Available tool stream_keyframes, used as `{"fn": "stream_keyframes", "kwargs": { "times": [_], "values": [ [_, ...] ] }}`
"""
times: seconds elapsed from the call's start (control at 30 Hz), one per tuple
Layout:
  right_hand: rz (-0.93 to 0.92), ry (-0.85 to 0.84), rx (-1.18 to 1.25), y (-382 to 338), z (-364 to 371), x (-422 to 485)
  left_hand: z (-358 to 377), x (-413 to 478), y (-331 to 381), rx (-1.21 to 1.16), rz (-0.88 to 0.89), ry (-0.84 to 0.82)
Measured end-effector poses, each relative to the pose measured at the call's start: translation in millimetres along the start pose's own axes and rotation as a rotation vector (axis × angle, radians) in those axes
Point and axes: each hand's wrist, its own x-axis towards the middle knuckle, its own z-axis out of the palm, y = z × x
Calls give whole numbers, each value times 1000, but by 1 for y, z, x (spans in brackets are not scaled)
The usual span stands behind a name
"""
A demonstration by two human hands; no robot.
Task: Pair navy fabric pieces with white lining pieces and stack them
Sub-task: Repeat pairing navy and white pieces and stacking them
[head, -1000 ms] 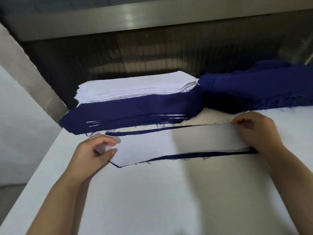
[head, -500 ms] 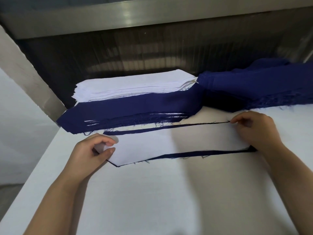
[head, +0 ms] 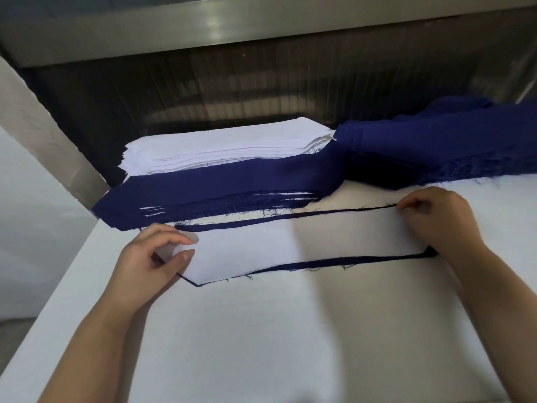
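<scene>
On the table [head: 261, 330] mid-frame, my left hand [head: 145, 263] pinches a white lining piece [head: 290, 245], my right hand [head: 441, 225] the navy piece [head: 348, 260] beneath, pair not yet stacked; lining stack [head: 226, 146] and navy heap [head: 450, 141] at top suggest many remain.

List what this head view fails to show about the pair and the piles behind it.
Head view only.
navy piece: the white lining piece covers all but thin edges.
The pair's right end: under the right hand.
The lining's left tip: behind the left hand.
navy heap: cut by the right frame edge.
white stack: layers too fine to count.
</scene>
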Motion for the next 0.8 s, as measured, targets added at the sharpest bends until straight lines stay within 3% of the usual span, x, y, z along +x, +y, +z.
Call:
{"fn": "stream_keyframes", "kwargs": {
  "times": [0.17,0.43,0.8],
  "values": [
    [59,110,-77,-1,-2,1,-1,1,1,127,62,57],
    [-113,-42,-2,-7,0,-3,-2,1,-2,246,22,-15],
    [-132,-72,4,-4,6,-2,-3,3,-2,238,-7,-17]
  ]
}}
